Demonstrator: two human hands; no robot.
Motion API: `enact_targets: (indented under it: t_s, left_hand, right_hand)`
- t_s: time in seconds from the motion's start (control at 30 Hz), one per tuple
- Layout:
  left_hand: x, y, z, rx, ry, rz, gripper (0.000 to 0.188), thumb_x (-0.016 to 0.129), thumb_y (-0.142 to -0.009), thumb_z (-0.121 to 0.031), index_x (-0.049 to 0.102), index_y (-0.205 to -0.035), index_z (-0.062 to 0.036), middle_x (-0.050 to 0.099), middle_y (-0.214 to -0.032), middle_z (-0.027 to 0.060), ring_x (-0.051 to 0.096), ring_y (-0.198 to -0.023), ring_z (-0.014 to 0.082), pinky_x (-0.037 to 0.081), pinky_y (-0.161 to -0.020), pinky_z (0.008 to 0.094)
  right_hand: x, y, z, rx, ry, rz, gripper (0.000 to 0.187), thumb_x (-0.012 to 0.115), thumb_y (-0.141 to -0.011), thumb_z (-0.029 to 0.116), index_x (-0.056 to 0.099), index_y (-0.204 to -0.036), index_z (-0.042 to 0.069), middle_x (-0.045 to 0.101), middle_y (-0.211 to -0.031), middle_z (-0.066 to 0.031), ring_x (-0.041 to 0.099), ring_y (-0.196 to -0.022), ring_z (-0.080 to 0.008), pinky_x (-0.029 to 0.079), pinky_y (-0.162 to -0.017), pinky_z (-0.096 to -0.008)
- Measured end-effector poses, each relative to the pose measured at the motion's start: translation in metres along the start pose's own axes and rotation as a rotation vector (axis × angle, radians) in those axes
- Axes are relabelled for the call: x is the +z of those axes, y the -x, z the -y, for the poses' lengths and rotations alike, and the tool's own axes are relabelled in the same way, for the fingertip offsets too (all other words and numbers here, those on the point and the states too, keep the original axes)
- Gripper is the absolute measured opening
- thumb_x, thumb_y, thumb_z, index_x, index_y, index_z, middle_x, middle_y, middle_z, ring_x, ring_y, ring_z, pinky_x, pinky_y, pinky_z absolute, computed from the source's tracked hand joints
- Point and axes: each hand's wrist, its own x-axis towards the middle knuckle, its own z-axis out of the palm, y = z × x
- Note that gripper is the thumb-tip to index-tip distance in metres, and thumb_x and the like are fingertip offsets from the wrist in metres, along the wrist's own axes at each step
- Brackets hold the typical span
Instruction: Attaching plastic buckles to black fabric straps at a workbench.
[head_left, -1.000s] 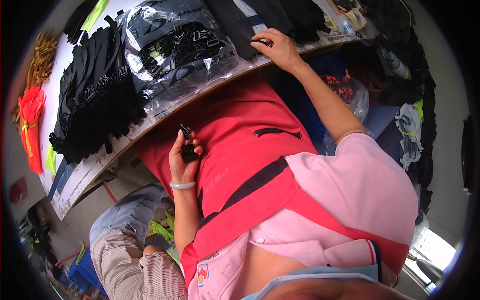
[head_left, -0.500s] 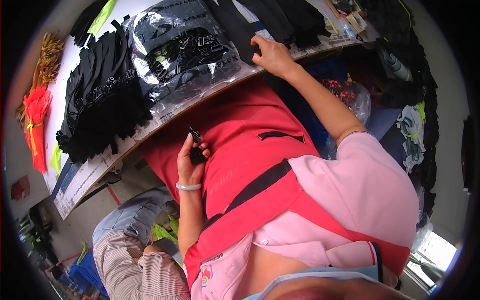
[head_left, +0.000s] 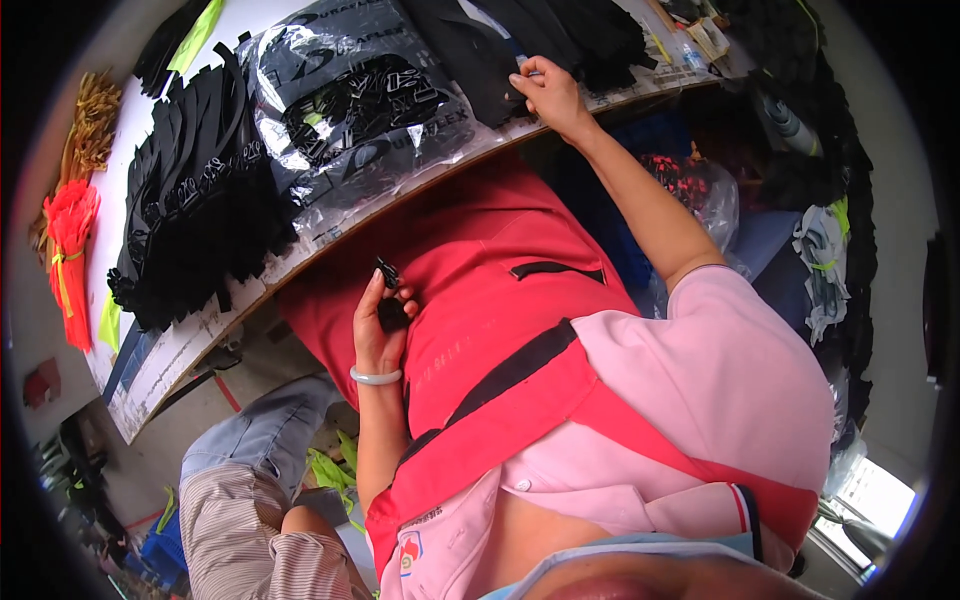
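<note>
Low in front of my red apron, my left hand (head_left: 372, 330) is closed round small black plastic buckles. One buckle (head_left: 387, 270) sticks up past the thumb, and a dark part shows in the palm. At the table's near edge my right hand (head_left: 553, 98) has its fingers curled in a pinch, right beside flat black straps (head_left: 470, 75). What lies between those fingertips is too small to make out. Left of it, a clear plastic bag (head_left: 340, 45) holds many black buckles (head_left: 365, 105).
Bundled black straps with buckles (head_left: 190, 190) hang over the table (head_left: 185, 350) edge at left. Beyond them are orange-red strips (head_left: 70, 260) and tan cords (head_left: 90, 125). Another person's striped sleeve (head_left: 235, 510) is close at lower left. A plastic bag (head_left: 705, 190) sits under the table.
My right hand has shifted slightly up and right, its fingers now drawn more tightly together. The left hand stays nearly where it was with the buckles. The striped sleeve has moved slightly.
</note>
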Motion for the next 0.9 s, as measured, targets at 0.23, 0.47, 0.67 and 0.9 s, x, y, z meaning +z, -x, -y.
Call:
enact_targets:
  t_s: [0.23,0.47,0.67,0.9]
  left_hand:
    - [-0.004,0.000,0.001,0.005,0.028,0.006,0.018,0.054,-0.096,-0.025,0.057,-0.090,-0.0073,0.061,-0.086,0.0057,0.056,-0.077,0.0176,0.044,-0.061,0.0291]
    - [0.018,-0.007,-0.007,0.077,-0.146,0.052,0.020,0.055,-0.096,-0.023,0.058,-0.102,-0.0045,0.063,-0.096,0.0077,0.059,-0.077,0.0165,0.042,-0.056,0.0243]
    - [0.085,-0.031,-0.027,0.072,-0.204,0.221,0.025,0.054,-0.096,-0.023,0.056,-0.110,-0.0024,0.063,-0.118,0.0142,0.064,-0.098,0.0213,0.039,-0.052,0.0203]
    - [0.076,-0.031,-0.033,0.218,-0.563,0.094,0.023,0.060,-0.093,-0.023,0.069,-0.098,-0.0020,0.061,-0.072,-0.0004,0.044,-0.051,0.0025,0.031,-0.045,0.0170]
  right_hand:
    - [0.007,0.002,0.011,-0.080,0.054,-0.065,0.015,0.063,-0.090,0.022,0.058,-0.095,0.008,0.062,-0.062,-0.0043,0.059,-0.054,-0.0104,0.043,-0.052,-0.0275]
    - [0.001,0.011,0.048,-0.381,0.207,-0.166,0.015,0.066,-0.086,0.008,0.062,-0.101,0.007,0.063,-0.083,-0.0016,0.056,-0.067,-0.0078,0.048,-0.061,-0.0239]
    - [0.057,0.081,0.082,-0.892,0.225,0.167,0.029,0.064,-0.072,-0.007,0.062,-0.098,0.006,0.064,-0.093,-0.0078,0.061,-0.084,-0.0272,0.050,-0.073,-0.0346]
    - [0.085,0.131,0.077,-0.165,-0.305,0.433,0.010,0.062,-0.089,0.007,0.060,-0.097,0.002,0.062,-0.087,-0.0038,0.061,-0.075,-0.0104,0.049,-0.065,-0.0238]
